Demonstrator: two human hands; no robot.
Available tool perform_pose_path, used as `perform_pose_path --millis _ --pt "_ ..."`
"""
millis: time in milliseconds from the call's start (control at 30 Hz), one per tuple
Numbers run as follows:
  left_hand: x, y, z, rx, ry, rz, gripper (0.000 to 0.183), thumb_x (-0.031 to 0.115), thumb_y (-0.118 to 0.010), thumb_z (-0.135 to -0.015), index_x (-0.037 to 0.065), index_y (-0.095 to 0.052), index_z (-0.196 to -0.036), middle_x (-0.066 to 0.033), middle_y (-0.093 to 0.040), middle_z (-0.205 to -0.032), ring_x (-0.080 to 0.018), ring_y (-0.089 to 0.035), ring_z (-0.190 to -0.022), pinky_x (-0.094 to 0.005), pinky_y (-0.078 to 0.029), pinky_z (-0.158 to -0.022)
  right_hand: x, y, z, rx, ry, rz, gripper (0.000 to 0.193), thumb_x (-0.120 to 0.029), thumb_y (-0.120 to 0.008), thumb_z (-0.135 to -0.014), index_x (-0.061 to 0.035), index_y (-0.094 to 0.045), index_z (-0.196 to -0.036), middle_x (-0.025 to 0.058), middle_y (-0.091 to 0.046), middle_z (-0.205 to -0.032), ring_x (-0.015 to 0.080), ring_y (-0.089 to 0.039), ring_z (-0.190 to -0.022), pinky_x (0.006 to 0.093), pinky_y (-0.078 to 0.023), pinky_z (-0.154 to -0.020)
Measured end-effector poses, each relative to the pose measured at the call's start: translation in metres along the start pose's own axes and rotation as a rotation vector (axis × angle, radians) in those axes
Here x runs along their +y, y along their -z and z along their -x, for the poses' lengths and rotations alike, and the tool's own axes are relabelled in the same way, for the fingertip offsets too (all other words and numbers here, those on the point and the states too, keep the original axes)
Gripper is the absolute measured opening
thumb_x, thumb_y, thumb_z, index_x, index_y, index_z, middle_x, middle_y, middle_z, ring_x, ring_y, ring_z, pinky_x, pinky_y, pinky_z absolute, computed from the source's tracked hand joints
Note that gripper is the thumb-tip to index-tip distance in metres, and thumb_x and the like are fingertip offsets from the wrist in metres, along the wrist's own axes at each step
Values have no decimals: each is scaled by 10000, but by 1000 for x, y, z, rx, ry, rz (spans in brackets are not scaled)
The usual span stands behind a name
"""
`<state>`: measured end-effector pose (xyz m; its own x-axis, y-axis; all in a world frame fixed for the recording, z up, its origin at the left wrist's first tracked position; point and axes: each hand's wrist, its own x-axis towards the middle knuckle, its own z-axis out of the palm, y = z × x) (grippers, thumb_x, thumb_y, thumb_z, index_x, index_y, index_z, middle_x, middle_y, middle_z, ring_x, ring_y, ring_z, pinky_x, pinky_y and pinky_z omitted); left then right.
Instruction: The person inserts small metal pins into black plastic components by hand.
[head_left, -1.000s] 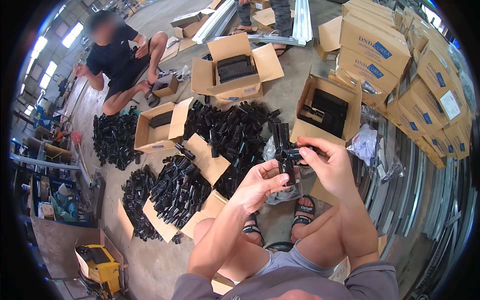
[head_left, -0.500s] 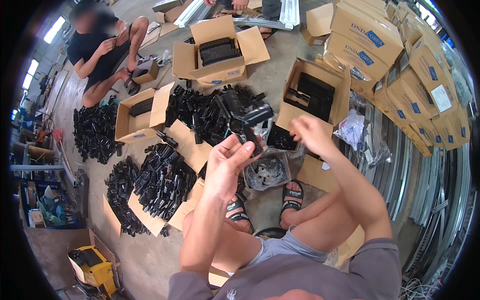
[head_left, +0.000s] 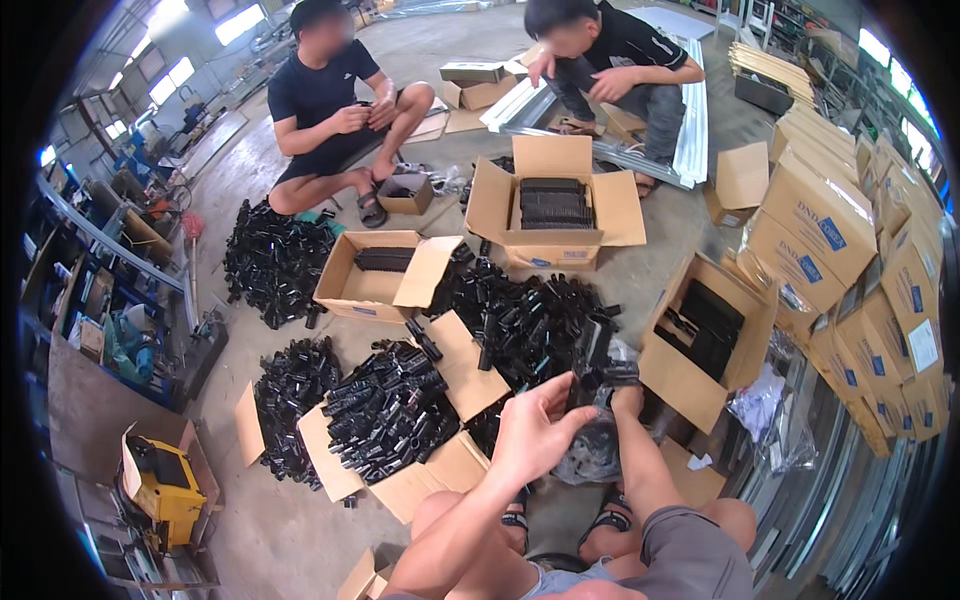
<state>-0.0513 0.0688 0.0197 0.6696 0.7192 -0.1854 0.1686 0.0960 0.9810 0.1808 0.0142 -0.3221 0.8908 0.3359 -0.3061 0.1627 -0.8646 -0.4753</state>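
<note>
My left hand (head_left: 540, 428) is closed around a black plastic fitting (head_left: 598, 352) with tube-like arms, raised in front of me. My right hand (head_left: 627, 401) is just beyond and to the right of the fitting's lower end. The fitting hides its fingers, so I cannot tell whether they touch it or hold anything. Below both hands, between my feet, sits a clear tub (head_left: 588, 462) with plastic wrapping in it. Just past the fitting lies a heap of similar black parts (head_left: 530, 320).
More black parts (head_left: 388, 410) lie on flattened cardboard to the left. Open cartons (head_left: 553, 238) hold stacked black pieces; another carton (head_left: 690, 375) stands right. Two people (head_left: 335, 110) crouch opposite. Metal profiles (head_left: 790, 520) and stacked boxes (head_left: 815, 215) line the right side. A yellow machine (head_left: 168, 495) stands left.
My view has tilted up, bringing both people more fully into sight. My right hand has come down from beside the carton to near the fitting. My left hand still holds the fitting.
</note>
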Motion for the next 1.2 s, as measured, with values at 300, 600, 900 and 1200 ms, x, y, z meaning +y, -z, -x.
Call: perform_pose_path --millis 300,600,900,1200 --pt "14 5 -6 45 -62 -368 612 138 -808 -828 -83 -564 -1344 -252 -690 -1206 -243 -696 -1109 -345 -541 -962 31 -13 -42 179 13 64 251 -173 -572 -926 -72 -655 -1141 241 -674 -1138 431 -652 -1086 525 -527 -934" --pt "10 13 -3 114 -150 -491 522 219 -776 -812 3 -652 -1271 -243 -715 -1081 -361 -710 -1003 -400 -553 -878 35 2 -20 218 142 22 391 -77 -675 -813 -52 -605 -1197 234 -672 -1145 452 -651 -1044 529 -521 -913" --pt "7 28 -6 150 -222 -645 424 160 -788 -765 29 -710 -1161 -201 -731 -1058 -333 -722 -981 -393 -564 -882 -77 129 125 273 433 -759 223 -111 -760 -862 4 -687 -1039 116 -750 -927 189 -725 -861 318 -554 -813" --pt "-6 12 2 116 -349 -692 541 112 -777 -757 40 -606 -1265 -222 -724 -1049 -401 -695 -972 -473 -541 -871 -176 301 213 118 1458 -267 103 -75 -768 -816 -39 -729 -904 68 -722 -862 247 -668 -805 359 -518 -756"
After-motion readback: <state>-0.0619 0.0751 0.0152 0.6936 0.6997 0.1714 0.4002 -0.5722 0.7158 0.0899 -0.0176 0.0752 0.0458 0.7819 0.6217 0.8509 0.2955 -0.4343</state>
